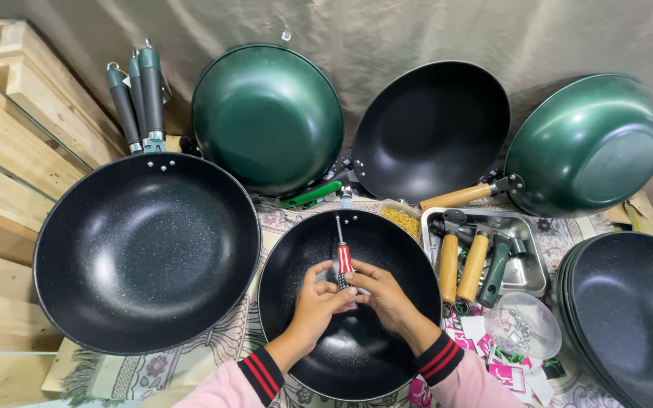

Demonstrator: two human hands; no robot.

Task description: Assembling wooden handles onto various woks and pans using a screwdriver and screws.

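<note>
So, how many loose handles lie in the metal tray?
3: two wooden handles lie side by side at the tray's left, a green handle lies right of them. More may be hidden beneath.

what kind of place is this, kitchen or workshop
Likely a small cookware assembly workshop: several handle-less woks stand around, a metal tray holds loose handles, and both hands hold a screwdriver over one pan.
</note>
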